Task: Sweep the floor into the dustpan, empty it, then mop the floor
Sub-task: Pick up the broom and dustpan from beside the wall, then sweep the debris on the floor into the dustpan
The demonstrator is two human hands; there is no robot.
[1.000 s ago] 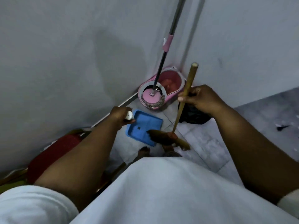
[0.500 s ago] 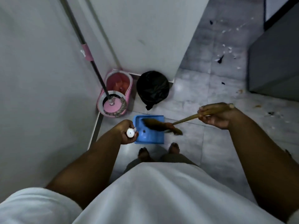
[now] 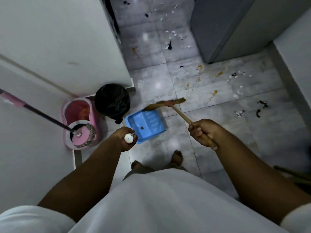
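My left hand [image 3: 123, 138] grips the white-capped handle of a blue dustpan [image 3: 146, 125], which hangs just above the grey tiled floor in front of my feet. My right hand [image 3: 202, 132] grips the wooden handle of a broom [image 3: 168, 103], whose brown bristle head lies just beyond the dustpan's far edge. White paper scraps, black bits and orange stains [image 3: 215, 93] are scattered over the tiles ahead and to the right. A mop [image 3: 82, 134] with a dark pole stands in a pink spin bucket [image 3: 79, 111] at the left wall.
A bin lined with a black bag [image 3: 111, 100] stands between the bucket and the dustpan, against a white wall corner [image 3: 131, 81]. A grey cabinet [image 3: 223, 27] fills the upper right. My bare feet [image 3: 176, 157] stand on the tiles below the dustpan.
The view has swung right from the corner toward the littered floor. The broom head has moved from over the dustpan to beyond its far edge; my right hand now holds the handle lower.
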